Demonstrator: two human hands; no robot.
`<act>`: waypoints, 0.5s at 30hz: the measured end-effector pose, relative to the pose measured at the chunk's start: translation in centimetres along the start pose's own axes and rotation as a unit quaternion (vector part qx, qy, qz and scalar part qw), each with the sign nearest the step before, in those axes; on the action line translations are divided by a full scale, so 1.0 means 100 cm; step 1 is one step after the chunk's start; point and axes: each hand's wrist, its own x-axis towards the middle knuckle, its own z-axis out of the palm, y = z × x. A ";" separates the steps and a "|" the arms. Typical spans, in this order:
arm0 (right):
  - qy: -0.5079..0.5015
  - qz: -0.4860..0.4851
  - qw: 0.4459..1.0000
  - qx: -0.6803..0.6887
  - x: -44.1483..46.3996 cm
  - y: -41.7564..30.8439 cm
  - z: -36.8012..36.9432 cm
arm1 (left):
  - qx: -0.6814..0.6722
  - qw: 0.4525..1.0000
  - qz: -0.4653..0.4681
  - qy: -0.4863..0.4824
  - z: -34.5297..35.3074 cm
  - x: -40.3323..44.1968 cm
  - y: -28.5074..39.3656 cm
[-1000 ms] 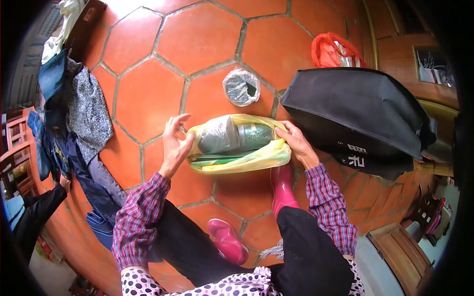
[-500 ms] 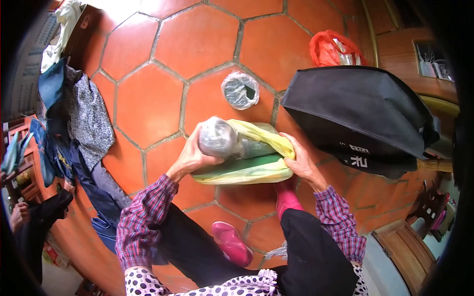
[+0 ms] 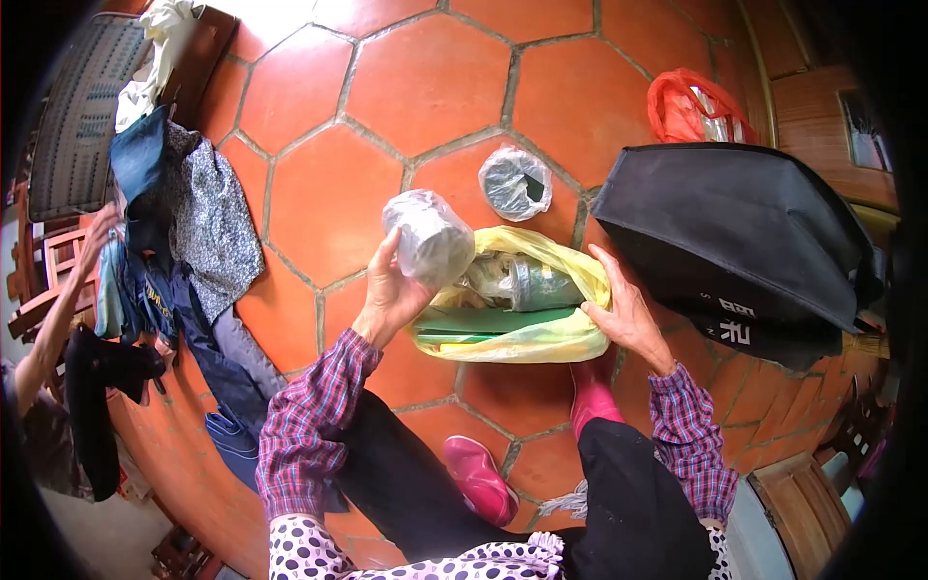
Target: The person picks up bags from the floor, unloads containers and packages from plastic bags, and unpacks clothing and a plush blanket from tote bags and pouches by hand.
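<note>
Wrapped in cloudy plastic, a rounded bundle (image 3: 427,238) is in my left hand (image 3: 394,298), above the left end of a yellow plastic bag (image 3: 522,346). My right hand (image 3: 628,314) grips the right rim of that bag. The bag's mouth faces up; inside lie a plastic-wrapped dark cylinder (image 3: 543,284) and a flat green item (image 3: 493,321). Beyond the bag, another plastic-wrapped round object (image 3: 515,184) stands on the floor.
A large black bag (image 3: 725,232) lies to the right, with a red plastic bag (image 3: 691,106) behind it. Clothes (image 3: 213,222) are heaped at the left, where another person's arm (image 3: 63,290) reaches in. Pink boots (image 3: 478,478) are below, on the tiled floor (image 3: 319,193).
My left hand has taken hold of the wrapped bundle and lifted it out of the yellow bag. My right hand stays on the bag's rim. The other person's arm has risen at the left.
</note>
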 end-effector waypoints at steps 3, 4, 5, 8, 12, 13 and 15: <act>-0.003 0.001 1.000 0.010 -0.001 0.000 0.001 | 0.009 1.000 -0.007 -0.013 0.006 0.001 -0.002; -0.005 -0.002 1.000 0.010 0.000 0.000 0.002 | 0.020 1.000 -0.008 -0.012 0.010 0.001 -0.002; 0.010 -0.024 1.000 -0.012 0.000 0.000 0.004 | 0.055 0.998 0.013 -0.015 0.014 0.000 -0.004; 0.039 -0.044 0.997 -0.045 0.003 -0.007 0.004 | 0.049 0.999 0.000 -0.009 0.017 0.002 -0.006; 0.123 -0.100 0.980 -0.122 0.012 -0.028 -0.001 | 0.066 0.997 -0.014 -0.028 0.024 0.007 -0.006; 0.141 -0.129 0.973 -0.129 0.018 -0.030 -0.003 | 0.068 0.997 -0.032 -0.028 0.023 0.009 -0.004; 0.172 -0.179 0.963 -0.102 0.035 -0.041 -0.003 | 0.063 0.995 -0.065 -0.031 0.023 0.013 0.002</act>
